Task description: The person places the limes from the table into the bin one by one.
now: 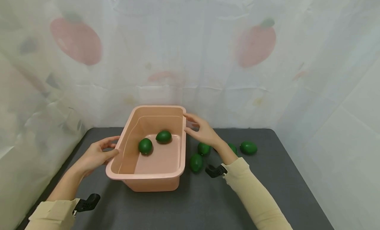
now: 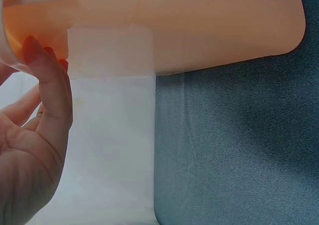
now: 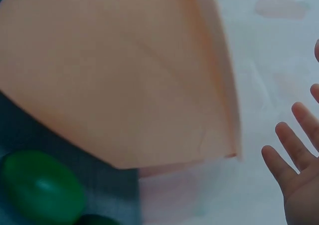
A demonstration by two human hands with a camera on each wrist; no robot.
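1. Your left hand (image 1: 96, 154) lies at the tub's (image 1: 148, 175) left rim, fingers relaxed and loosely together, the thumb touching the rim; the left wrist view shows a fingertip (image 2: 31, 48) against the tub's wall.
2. The pink tub stands on the dark table (image 1: 193, 203) between your hands. No writing shows on it.
3. Two green fruits (image 1: 145, 146) lie inside the tub, near its far end, just beside each other.
4. Your right hand (image 1: 202, 129) hovers by the tub's far right corner, fingers spread and straight, holding nothing.
5. Four more fruits (image 1: 248, 147) lie on the table right of the tub.
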